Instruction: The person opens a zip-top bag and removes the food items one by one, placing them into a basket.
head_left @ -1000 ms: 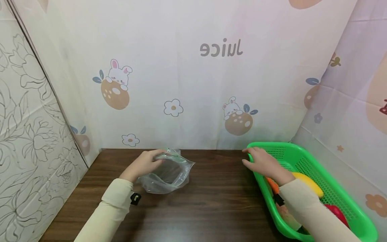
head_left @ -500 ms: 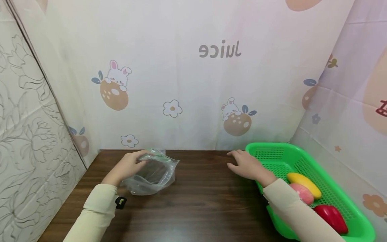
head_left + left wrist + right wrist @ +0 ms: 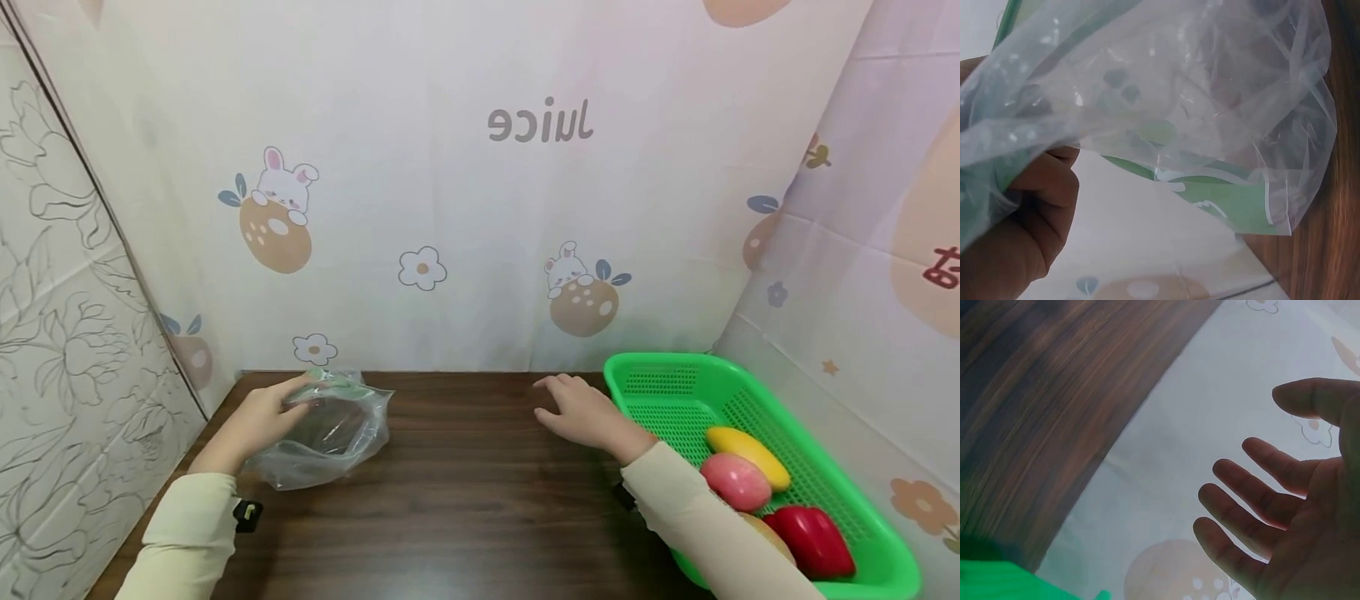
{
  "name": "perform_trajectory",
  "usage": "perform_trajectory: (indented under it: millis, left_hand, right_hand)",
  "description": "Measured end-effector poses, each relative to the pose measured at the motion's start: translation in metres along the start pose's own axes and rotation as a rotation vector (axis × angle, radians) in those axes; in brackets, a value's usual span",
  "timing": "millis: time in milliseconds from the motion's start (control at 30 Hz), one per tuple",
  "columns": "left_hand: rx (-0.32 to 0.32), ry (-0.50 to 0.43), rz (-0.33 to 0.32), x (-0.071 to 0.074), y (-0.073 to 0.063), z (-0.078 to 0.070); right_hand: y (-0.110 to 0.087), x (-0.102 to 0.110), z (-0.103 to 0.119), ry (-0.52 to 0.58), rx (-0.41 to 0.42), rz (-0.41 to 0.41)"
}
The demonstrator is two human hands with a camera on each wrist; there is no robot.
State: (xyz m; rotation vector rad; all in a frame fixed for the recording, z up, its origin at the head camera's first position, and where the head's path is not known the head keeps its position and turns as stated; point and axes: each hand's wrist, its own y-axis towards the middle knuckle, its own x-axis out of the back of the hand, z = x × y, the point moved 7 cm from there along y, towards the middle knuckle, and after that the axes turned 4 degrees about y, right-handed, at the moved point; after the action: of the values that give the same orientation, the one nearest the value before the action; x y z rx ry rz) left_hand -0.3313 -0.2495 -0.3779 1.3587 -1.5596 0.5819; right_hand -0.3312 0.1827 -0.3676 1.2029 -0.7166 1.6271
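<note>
A clear plastic bag [image 3: 322, 450] with green print hangs with its mouth open above the left of the table. My left hand [image 3: 264, 419] grips its rim at the far left side; in the left wrist view, curled fingers [image 3: 1050, 187] hold the crumpled film. My right hand [image 3: 581, 412] hovers left of the green basket [image 3: 660, 360], its fingers loosely extended and holding nothing. In the right wrist view the right hand [image 3: 1285, 506] has its fingers and thumb spread apart. Inside the basket lie a yellow mango-like fruit [image 3: 750, 457], a pink round fruit [image 3: 735, 482] and a red bell pepper [image 3: 813, 540].
The brown wooden table [image 3: 465, 500] runs back to a printed curtain [image 3: 465, 183]. Curtains also stand close on the left and right sides. The right forearm [image 3: 705, 517] crosses the basket's left rim and covers part of its contents.
My left hand has moved left, carrying the bag along. The right hand has drawn left, away from over the basket, so more of the fruit shows.
</note>
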Motion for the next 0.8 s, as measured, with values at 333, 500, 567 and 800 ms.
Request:
perform_trajectory:
  millis: [333,500,567,800]
  left_hand:
    - [0.011,0.108,0.008,0.017,-0.015,0.006]
    - [0.023,0.119,0.017,0.019,-0.018,-0.001]
    - [0.038,0.125,0.026,0.019,-0.019,-0.004]
    - [0.041,0.143,-0.002,0.023,-0.024,-0.015]
  right_hand:
    - [0.007,-0.011,0.005,0.029,-0.013,0.001]
    - [0.01,-0.015,0.011,0.046,-0.018,-0.007]
    - [0.01,-0.017,0.012,0.055,-0.023,-0.006]
    - [0.008,-0.019,0.015,0.093,-0.028,0.0]
